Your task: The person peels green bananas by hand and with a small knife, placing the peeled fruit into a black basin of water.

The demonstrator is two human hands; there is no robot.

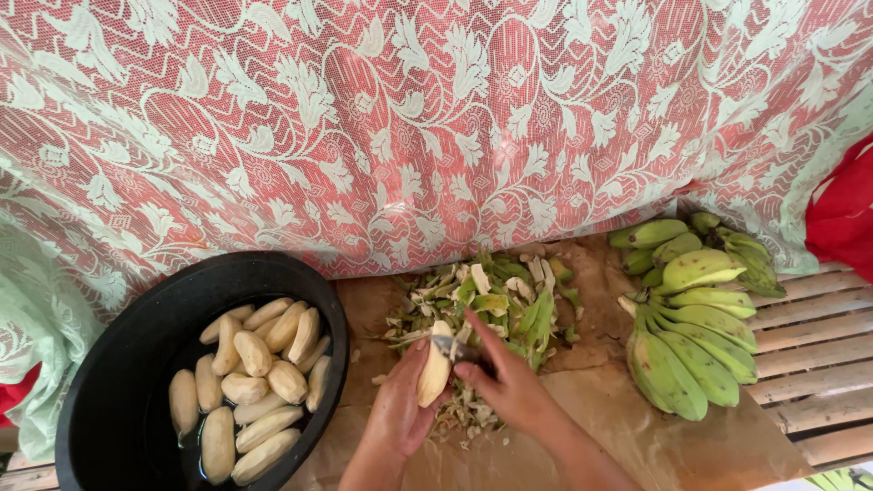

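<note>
My left hand (398, 409) grips a pale peeled banana (435, 373), held upright over brown paper (637, 427). My right hand (509, 382) holds a small knife (453, 345) with its blade against the banana's upper end. Just behind both hands lies a heap of green banana peels (500, 295). A black round basin (118, 382) at the left holds water and several peeled bananas (255, 382). A bunch of green unpeeled bananas (696, 318) lies at the right.
A red cloth under white floral lace (409, 118) hangs across the whole back. A slatted bamboo bench (818, 355) shows at the right. A red cloth (846, 209) sits at the far right edge, pale green fabric (36, 345) at the left.
</note>
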